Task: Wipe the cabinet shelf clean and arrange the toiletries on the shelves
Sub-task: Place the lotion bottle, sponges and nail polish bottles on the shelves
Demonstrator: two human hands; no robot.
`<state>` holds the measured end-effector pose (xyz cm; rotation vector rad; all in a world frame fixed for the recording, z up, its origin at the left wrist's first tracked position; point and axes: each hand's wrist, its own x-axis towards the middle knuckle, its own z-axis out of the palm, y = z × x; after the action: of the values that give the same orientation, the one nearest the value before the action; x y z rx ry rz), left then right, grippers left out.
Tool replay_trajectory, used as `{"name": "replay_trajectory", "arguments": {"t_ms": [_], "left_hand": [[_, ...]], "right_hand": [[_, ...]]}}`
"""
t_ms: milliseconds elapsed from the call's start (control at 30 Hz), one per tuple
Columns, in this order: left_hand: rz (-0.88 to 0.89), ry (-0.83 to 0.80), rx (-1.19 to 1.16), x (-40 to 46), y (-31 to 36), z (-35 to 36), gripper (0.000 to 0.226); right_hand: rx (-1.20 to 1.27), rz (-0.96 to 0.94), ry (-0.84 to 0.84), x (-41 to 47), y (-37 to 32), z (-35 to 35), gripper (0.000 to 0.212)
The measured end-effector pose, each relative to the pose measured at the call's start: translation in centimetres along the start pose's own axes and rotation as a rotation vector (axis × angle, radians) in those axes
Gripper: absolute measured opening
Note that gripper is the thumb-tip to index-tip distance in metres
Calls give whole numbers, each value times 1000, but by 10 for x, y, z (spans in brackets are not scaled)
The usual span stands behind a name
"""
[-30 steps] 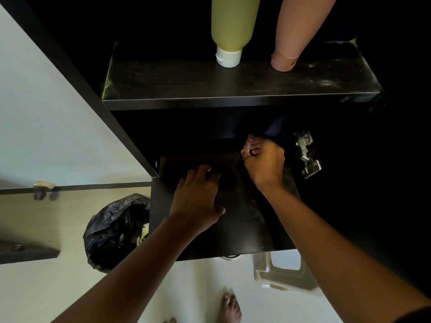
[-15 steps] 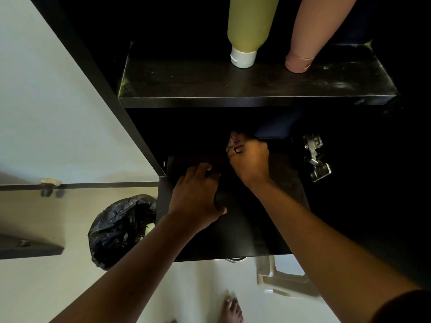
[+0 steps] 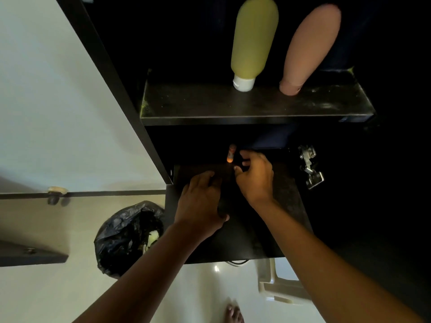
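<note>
I had both hands down in the lower shelf (image 3: 235, 231) of the dark cabinet. Left hand (image 3: 201, 202) lay palm-down on the shelf surface, fingers straight and close together, fingertips lost in shadow so I couldn't tell if anything was under them. Right hand (image 3: 255, 177) hovered just right of a small orange tube (image 3: 231, 153) standing near the back of that shelf; fingers loosely spread and slightly curled, gripping nothing, apart from the tube by a narrow gap. Upper shelf (image 3: 233, 108) carried a yellow-green bottle (image 3: 254, 40) standing on its white cap and a pink bottle (image 3: 310, 47) cap-down beside it, not touching. Metal hinge (image 3: 310, 166) sat on the right cabinet wall. Black bin bag (image 3: 127, 236) was on the floor to the left, white stool (image 3: 279, 287) below the shelf, a bare foot (image 3: 234, 314) at the bottom edge.
</note>
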<state>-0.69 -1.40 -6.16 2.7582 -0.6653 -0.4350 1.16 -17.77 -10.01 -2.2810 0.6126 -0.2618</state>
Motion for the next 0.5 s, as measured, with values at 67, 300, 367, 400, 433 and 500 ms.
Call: {"name": "replay_trajectory", "arguments": {"t_ms": [67,300,367,400,433,500], "left_hand": [[3,46,-80,-6,7,-17,92],[63,127,-315,-50,49,-87,78],[53,126,-408,-66,58,-105,76],[58,130,-448,-75,62,-113,73],[69,139,-483,-83,67,-122,70],[104,159,-542,-100,78,-141,66]], "right_hand": [[52,-13,38,-18,-4,-16,44],[190,28,195,-85,-53,-98,35],[217,25,231,-101,-70,-125,32],[232,28,244,-109,-79,-140,32],[247,27,256,-116,-88,-155,32],[269,2,286,-132,-108,-186,32]]}}
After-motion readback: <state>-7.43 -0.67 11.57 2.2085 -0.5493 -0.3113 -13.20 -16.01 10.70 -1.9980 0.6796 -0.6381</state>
